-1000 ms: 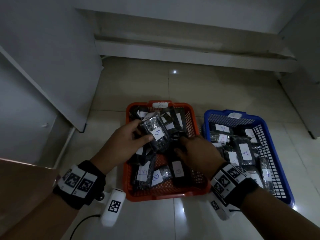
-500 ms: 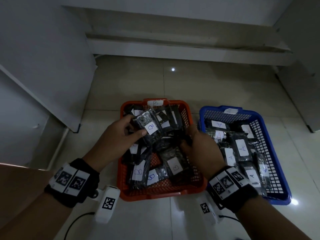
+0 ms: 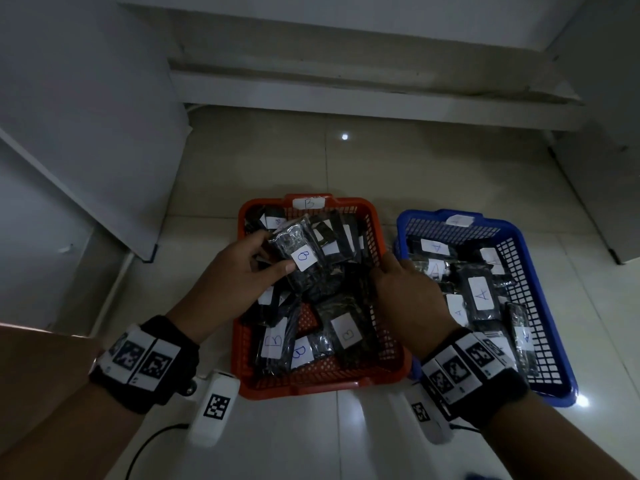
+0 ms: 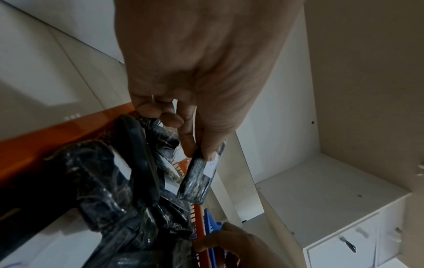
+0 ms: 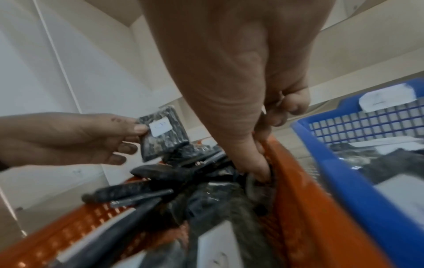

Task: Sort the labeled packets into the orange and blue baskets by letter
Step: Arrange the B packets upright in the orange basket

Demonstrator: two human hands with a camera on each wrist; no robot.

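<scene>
My left hand [image 3: 273,254] pinches a black packet labelled B [image 3: 298,251] between thumb and fingers, raised over the back of the orange basket [image 3: 311,389]. That basket carries a B tag and holds several black packets labelled B. My right hand [image 3: 388,268] grips the orange basket's right rim, with the thumb inside against the wall [image 5: 298,190] and the fingers curled outside. The blue basket [image 3: 557,344] stands directly to the right and holds several packets labelled A. The left wrist view shows the held packet [image 4: 197,177] edge-on.
Both baskets sit on a pale tiled floor [image 3: 415,168]. White cabinet panels [image 3: 86,133] stand at the left and at the far right, and a low ledge [image 3: 346,88] runs along the back. A black cable [image 3: 149,445] trails on the floor near my left wrist.
My right hand left the packets in the middle of the orange basket and moved to its right rim. The left hand kept its hold on the B packet.
</scene>
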